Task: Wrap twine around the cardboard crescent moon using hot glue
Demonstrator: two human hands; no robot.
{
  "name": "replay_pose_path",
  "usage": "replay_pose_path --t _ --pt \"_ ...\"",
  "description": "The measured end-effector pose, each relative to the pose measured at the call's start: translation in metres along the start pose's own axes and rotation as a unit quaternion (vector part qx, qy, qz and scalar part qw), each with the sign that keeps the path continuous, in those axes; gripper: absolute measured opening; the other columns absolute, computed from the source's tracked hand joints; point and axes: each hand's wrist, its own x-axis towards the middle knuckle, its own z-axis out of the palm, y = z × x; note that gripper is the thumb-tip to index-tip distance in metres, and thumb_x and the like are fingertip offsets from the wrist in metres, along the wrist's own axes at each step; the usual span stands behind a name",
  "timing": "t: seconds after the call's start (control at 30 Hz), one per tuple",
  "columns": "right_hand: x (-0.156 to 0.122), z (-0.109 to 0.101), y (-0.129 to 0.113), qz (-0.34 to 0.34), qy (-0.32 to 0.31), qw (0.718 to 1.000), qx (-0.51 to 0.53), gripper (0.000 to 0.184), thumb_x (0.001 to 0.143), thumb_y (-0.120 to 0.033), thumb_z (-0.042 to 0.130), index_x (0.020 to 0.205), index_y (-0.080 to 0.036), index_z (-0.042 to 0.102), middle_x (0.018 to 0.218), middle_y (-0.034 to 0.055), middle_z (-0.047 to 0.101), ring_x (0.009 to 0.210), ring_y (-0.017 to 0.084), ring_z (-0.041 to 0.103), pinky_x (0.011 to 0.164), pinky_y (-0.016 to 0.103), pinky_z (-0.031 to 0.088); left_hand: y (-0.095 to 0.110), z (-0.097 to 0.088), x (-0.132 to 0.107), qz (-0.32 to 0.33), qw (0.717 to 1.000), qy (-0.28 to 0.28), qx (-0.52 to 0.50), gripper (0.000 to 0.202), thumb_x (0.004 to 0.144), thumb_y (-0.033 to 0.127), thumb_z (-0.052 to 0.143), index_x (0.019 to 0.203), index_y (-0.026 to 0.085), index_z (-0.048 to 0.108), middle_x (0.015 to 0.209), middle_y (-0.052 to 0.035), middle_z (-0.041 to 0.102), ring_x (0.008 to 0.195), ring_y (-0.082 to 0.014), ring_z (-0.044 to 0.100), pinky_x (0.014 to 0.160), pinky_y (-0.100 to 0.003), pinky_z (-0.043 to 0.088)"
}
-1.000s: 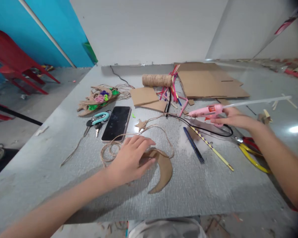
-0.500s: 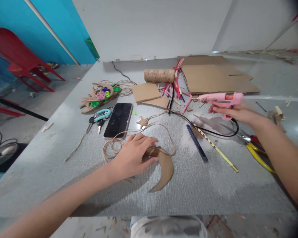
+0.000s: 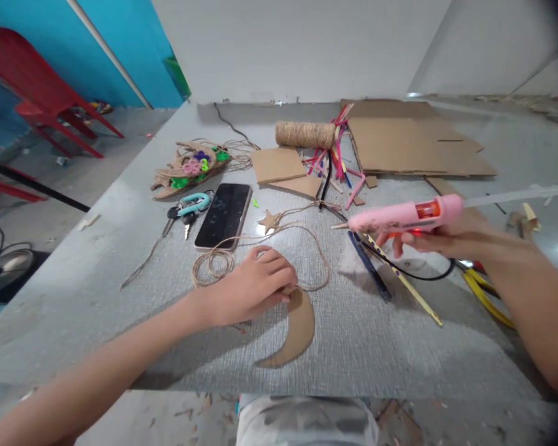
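Under the fingertips of my left hand [image 3: 255,282] is the upper end of a crescent-shaped cardboard cutout [image 3: 301,322]; the hand is closed on it. Thin twine [image 3: 323,251] loops around that hand and leads to a small cardboard star [image 3: 269,221]. My right hand [image 3: 439,238] grips a pink hot glue gun [image 3: 400,215] above the table, its nozzle pointing left. A clear glue stick [image 3: 506,195] sticks out of the gun's back. Below the gun lie a dark blue cutter knife [image 3: 371,269] and a yellow pencil [image 3: 416,291].
A phone [image 3: 224,217] and keys [image 3: 188,214] lie left, near a decorated driftwood-like piece [image 3: 190,170]. Behind are a twine spool [image 3: 304,134], colored pipe cleaners [image 3: 339,152] and cardboard sheets [image 3: 409,145]. Yellow-handled scissors [image 3: 486,297] lie by my right forearm.
My right hand has brought the glue gun left and nearer to me. My left fingers have closed on the crescent's upper end, and the crescent has turned, its lower tip swinging left.
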Motion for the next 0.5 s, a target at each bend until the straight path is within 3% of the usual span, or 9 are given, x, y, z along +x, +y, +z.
replay_pose_path --t 0.03,0.17,0.27,0.37,0.5 --pt "-0.001 0.002 0.000 -0.020 -0.050 0.998 0.018 0.030 0.076 -0.051 0.067 0.088 -0.024 0.073 0.077 0.0022 0.070 0.066 0.014 0.064 0.054 0.024 0.052 0.000 0.000 0.000 0.011 1.000 -0.005 0.008 0.016 0.095 0.021 0.041 0.094 0.021 0.057 0.104 -0.0054 0.063 0.101 -0.0205 0.051 0.096 -0.041 0.031" --pt "-0.005 0.012 -0.007 -0.049 -0.125 0.991 -0.021 0.022 0.086 -0.040 0.058 0.095 -0.024 0.072 0.082 0.0016 0.069 0.073 0.014 0.065 0.061 0.024 0.053 -0.004 0.001 -0.002 0.014 0.999 0.001 0.040 0.022 0.096 0.025 0.043 0.108 0.025 0.062 0.109 -0.0063 0.061 0.100 -0.0217 0.049 0.095 -0.041 0.031" --pt "-0.006 0.026 -0.018 -0.068 -0.170 0.981 -0.059 0.017 0.088 -0.033 0.057 0.093 -0.024 0.070 0.075 -0.0005 0.065 0.065 0.011 0.060 0.055 0.022 0.048 -0.008 0.003 -0.003 -0.009 0.998 0.021 0.065 0.027 0.093 0.037 0.050 0.114 0.026 0.062 0.107 -0.0068 0.061 0.098 -0.0232 0.048 0.092 -0.042 0.032" --pt "-0.005 0.044 -0.026 -0.103 -0.130 0.980 -0.107 0.007 0.083 -0.030 0.064 0.079 -0.024 0.065 0.064 -0.0034 0.058 0.053 0.009 0.050 0.046 0.023 0.038 -0.013 0.004 -0.004 -0.018 0.997 0.037 0.069 0.038 0.089 0.049 0.054 0.118 0.024 0.060 0.108 -0.0080 0.061 0.099 -0.0243 0.049 0.090 -0.042 0.033" --pt "-0.004 0.069 -0.031 -0.128 -0.079 0.974 -0.169 0.016 0.086 -0.030 0.060 0.072 -0.022 0.058 0.063 -0.0020 0.056 0.054 0.010 0.048 0.050 0.026 0.035 -0.016 0.006 -0.005 -0.025 0.997 0.045 0.063 0.041 0.087 0.052 0.055 0.117 0.024 0.060 0.108 -0.0077 0.061 0.098 -0.0238 0.050 0.088 -0.040 0.034"
